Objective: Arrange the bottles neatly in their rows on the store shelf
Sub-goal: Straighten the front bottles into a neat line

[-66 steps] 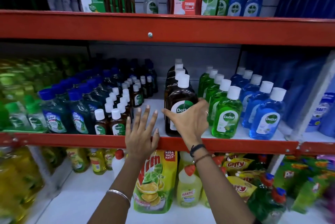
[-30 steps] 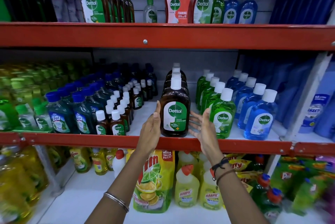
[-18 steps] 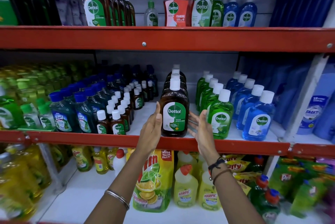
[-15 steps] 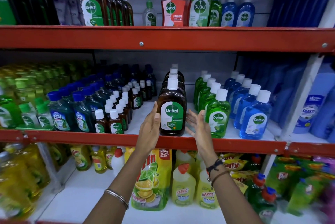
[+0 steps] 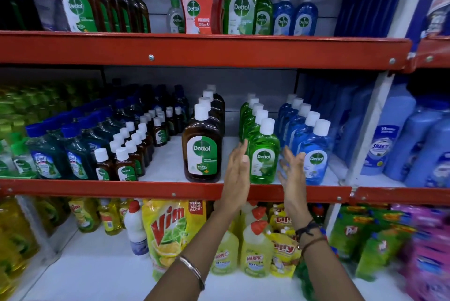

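Note:
On the middle red shelf (image 5: pixel 170 189) a row of green Dettol bottles runs back from the front green bottle (image 5: pixel 264 154). My left hand (image 5: pixel 237 174) is flat and open at that bottle's left side. My right hand (image 5: pixel 291 171) is open at its right side, partly in front of the front blue Dettol bottle (image 5: pixel 315 154). Neither hand clasps anything. The big brown Dettol bottle (image 5: pixel 202 147) stands upright at the front of its own row, left of my left hand and apart from it.
Small brown bottles (image 5: pixel 126 166) and dark blue-capped bottles (image 5: pixel 43 152) fill the shelf's left part. Large blue bottles (image 5: pixel 399 142) stand beyond a white upright (image 5: pixel 367 127) at right. The upper shelf (image 5: pixel 194 49) carries more Dettol bottles. Below are a Vim pouch (image 5: pixel 170 230) and Harpic bottles (image 5: pixel 255 249).
Both hands have left the big brown Dettol bottle and shifted right; they now flank the front green bottle. The brown bottle stands facing front at the shelf edge.

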A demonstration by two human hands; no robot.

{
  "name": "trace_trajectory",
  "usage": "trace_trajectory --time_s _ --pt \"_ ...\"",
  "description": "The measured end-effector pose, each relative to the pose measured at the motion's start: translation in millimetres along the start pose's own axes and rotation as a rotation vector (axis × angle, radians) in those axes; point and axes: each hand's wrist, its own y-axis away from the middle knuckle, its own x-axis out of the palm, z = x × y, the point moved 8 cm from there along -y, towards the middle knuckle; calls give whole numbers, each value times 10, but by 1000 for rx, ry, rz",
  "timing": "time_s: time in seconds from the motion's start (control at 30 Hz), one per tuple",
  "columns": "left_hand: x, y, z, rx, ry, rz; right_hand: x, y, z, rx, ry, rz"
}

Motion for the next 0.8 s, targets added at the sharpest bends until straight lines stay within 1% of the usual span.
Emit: trace_trajectory --time_s 0.07,0.1,0.17,0.3,0.4,0.8 --pt "47 -76 94 -93 88 21 14 -37 -13 45 -15 60" --pt "67 -94 114 -111 104 40 27 -43 -5 57 -19 78" --pt "93 -105 129 -125 124 62 51 -45 20 64 -23 105" --pt "75 -91 106 -144 190 30 77 -54 22 62 -19 134" --pt "67 -97 107 -143 201 13 68 -48 17 65 -7 138" --pt "79 -89 78 -125 145 26 28 -47 55 26 -29 121"
